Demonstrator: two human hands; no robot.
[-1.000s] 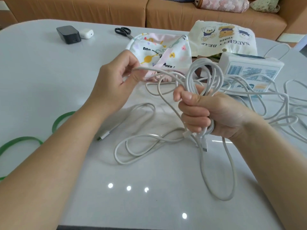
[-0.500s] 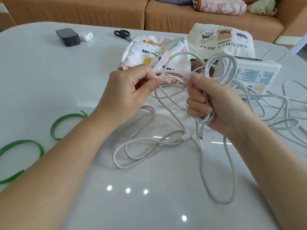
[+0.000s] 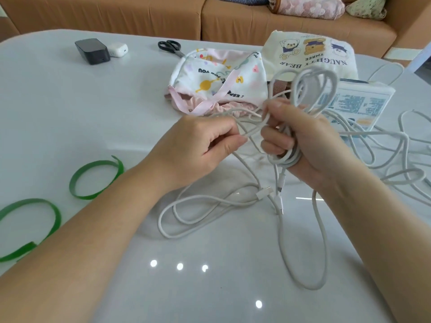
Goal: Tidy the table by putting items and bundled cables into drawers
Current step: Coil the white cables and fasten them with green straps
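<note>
Left fingers [image 3: 235, 139] are curled, thumb and forefinger pinching one thin strand of the white cable [image 3: 286, 160]. Right fingers [image 3: 275, 134] are wrapped tight round a bunch of coiled loops of the same cable. We see the left hand [image 3: 200, 145] and right hand [image 3: 310, 145] close together, held above the middle of the surface [image 3: 70, 101].

The cable is smooth, round and rubbery-looking. Its loops stand up in an oval fan above the right fist. The slack drops to the glossy pale surface in loose curves, with one long loop towards the near edge. Two small white plugs [image 3: 263, 190] hang or lie just below the right hand.

Right: another tangle of white cable [image 3: 405, 174] lies spread out flat.

Near left: two flat green straps [image 3: 100, 162], each curled into an open ring.

Far left: a black blocky charger [image 3: 93, 51] just beside a rounded white case [image 3: 117, 50].

Far centre: black-handled scissors [image 3: 170, 47], then a soft printed fabric pouch [image 3: 221, 78] with pink trim, and a cream cloth bag [image 3: 310, 54] printed with bears.

Behind the right hand is a white printed box [image 3: 354, 103]. A tan sofa [image 3: 140, 17] runs along the back.
</note>
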